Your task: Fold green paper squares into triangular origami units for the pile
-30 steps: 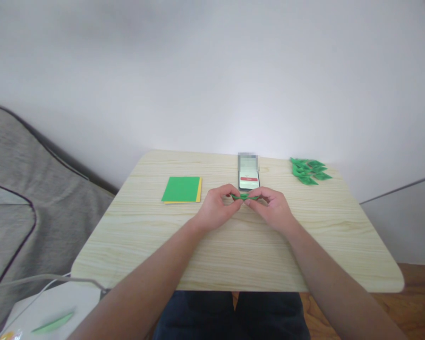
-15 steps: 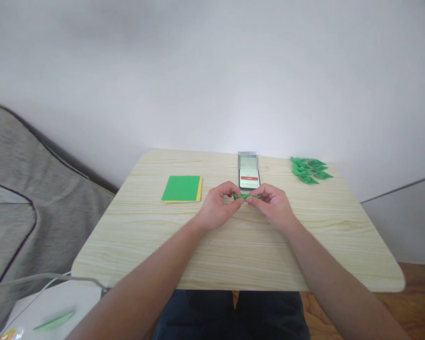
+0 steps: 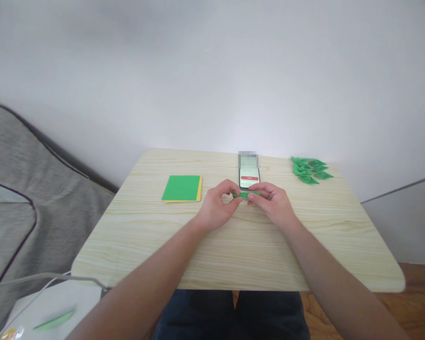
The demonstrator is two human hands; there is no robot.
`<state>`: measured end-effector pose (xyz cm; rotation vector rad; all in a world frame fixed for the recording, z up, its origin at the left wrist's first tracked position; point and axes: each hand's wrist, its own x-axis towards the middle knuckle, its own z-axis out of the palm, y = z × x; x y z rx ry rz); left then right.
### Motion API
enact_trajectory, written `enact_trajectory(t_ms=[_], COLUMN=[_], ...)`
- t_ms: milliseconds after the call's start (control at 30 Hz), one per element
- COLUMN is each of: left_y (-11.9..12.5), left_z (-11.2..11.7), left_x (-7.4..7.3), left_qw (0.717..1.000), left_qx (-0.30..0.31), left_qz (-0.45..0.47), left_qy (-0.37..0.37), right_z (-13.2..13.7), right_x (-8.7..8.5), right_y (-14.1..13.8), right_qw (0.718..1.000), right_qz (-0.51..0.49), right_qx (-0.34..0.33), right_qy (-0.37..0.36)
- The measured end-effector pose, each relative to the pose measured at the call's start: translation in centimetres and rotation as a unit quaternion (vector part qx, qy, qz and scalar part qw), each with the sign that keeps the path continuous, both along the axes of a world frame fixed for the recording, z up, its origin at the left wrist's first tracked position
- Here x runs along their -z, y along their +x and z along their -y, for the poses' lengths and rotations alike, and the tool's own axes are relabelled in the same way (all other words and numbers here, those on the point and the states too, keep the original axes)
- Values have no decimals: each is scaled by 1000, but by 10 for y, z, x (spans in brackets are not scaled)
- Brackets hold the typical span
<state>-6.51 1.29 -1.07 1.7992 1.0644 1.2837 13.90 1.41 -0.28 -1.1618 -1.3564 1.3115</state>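
A small piece of folded green paper (image 3: 245,194) stretches between my two hands, just above the table and in front of the phone. My left hand (image 3: 216,205) pinches its left end between thumb and fingers. At its right end, my right hand (image 3: 274,203) grips it with the thumb below and the index finger reaching along the top. Parts of the paper are hidden by the fingertips. Right behind the hands lies a phone (image 3: 250,183) with a lit screen and a red bar on it.
On the left of the pale wooden table (image 3: 248,255) is a stack of green paper squares (image 3: 182,188) over yellow ones. Several folded green paper pieces (image 3: 309,180) lie at the back right. A grey cloth-covered piece (image 3: 56,198) and a cable (image 3: 49,275) are at left.
The fingers of my right hand have loosened and shifted slightly, with the index finger extended more to the left. More of the green paper's middle shows between the hands.
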Motion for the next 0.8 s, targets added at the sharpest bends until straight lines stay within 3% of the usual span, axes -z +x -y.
enact_trajectory(t_ms=[267,800], left_y=[0,1], left_z=[0,-1], left_x=[3,-3], left_qw=[999,995], left_qx=[-32,21], left_qz=[-3,45], left_qy=[43,-88], right_z=[0,4], right_x=[-6,-1], right_y=[1,3], right_qw=[1000,991], right_qz=[27,121], right_qx=[-1,-8], right_qy=[7,52])
